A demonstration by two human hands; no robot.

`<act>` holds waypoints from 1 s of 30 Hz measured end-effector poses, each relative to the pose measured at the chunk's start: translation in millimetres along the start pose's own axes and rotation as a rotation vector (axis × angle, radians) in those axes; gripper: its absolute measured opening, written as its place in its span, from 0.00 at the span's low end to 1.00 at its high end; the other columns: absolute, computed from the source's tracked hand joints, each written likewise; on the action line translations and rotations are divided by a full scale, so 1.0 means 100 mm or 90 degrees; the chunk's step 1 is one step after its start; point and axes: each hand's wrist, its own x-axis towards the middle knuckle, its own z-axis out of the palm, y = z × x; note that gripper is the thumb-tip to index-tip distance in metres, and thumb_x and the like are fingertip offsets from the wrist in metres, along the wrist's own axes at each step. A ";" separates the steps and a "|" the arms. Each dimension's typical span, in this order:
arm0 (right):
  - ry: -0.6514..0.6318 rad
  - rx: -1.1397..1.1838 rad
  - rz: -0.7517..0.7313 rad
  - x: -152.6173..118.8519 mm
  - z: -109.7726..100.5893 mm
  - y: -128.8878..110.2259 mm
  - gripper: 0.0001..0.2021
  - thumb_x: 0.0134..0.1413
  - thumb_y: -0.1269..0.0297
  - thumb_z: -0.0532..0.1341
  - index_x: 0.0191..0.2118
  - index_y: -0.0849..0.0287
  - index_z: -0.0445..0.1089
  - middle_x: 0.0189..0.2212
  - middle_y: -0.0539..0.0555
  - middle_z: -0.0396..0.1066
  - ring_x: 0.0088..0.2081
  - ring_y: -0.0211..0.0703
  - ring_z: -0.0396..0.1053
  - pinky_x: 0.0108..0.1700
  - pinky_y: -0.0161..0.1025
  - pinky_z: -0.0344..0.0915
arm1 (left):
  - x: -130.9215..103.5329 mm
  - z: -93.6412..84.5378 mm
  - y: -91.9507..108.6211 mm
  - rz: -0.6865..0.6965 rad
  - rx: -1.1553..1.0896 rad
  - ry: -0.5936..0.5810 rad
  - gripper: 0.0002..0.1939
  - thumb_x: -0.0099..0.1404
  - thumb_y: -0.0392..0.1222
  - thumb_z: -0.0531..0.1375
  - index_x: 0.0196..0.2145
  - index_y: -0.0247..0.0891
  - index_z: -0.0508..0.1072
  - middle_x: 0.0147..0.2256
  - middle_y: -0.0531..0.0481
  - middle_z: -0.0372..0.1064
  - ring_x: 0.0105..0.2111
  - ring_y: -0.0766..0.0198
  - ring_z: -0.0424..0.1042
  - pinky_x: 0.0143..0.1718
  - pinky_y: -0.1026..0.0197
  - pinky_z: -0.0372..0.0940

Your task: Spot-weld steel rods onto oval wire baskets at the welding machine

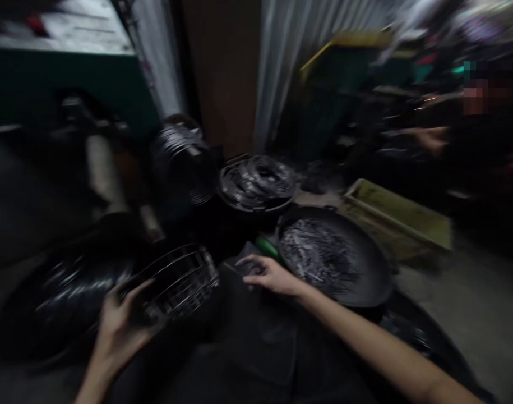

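My left hand (pixel 124 317) is closed on the near side of a round metal wire frame (pixel 183 280), like a shallow basket of rods and hoops, which is tilted toward the right. My right hand (pixel 271 275) is just right of the frame, thumb and fingers curled together in a pinch. A thin, small piece seems to be between its fingertips, too blurred to name. Beyond that hand sits a wide dark pan (pixel 376 261) holding a heap of small grey metal strips (pixel 315 255). A green object (pixel 267 247) shows at the pan's left edge.
Grey metal rings (pixel 260 179) fill a round tray behind. More stacked hoops (pixel 180 146) stand to its left. A yellowish rectangular bin (pixel 403 219) is right of the pan. Glossy dark rounded items (pixel 66 297) lie at left. Another person's hand (pixel 435 139) shows at far right.
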 end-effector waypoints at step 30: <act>0.033 -0.749 -0.968 0.76 0.72 -1.03 0.21 0.68 0.72 0.46 0.38 0.61 0.77 0.30 0.46 0.78 0.21 0.29 0.68 0.21 0.32 0.60 | 0.16 0.12 -0.08 -0.048 -0.006 -0.146 0.44 0.40 0.47 0.74 0.56 0.42 0.68 0.60 0.37 0.50 0.61 0.39 0.54 0.61 0.37 0.57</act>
